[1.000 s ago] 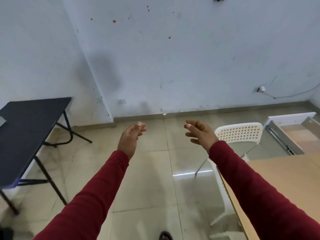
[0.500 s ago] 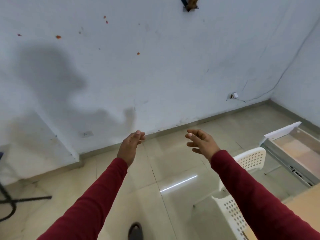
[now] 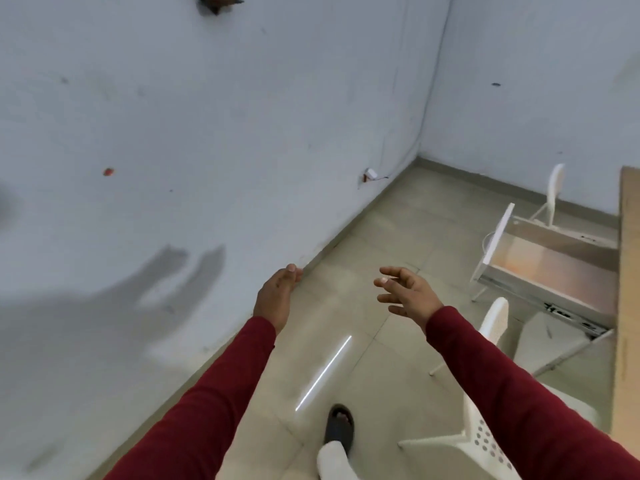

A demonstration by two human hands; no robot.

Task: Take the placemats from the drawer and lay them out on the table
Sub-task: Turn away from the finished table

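both hands are held out over the floor, empty: left hand (image 3: pixel 277 294) loosely curled, right hand (image 3: pixel 408 294) with fingers spread. the pulled-out drawer (image 3: pixel 547 268) projects from the worktop (image 3: pixel 628 271) at right; no placemats are visible inside. recommended: turn right and reach into the drawer with both hands. a white chair (image 3: pixel 498 327) stands between the person and the drawer; step around it.

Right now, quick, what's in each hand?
Left hand: open, holding nothing.
Right hand: open, fingers spread, holding nothing.
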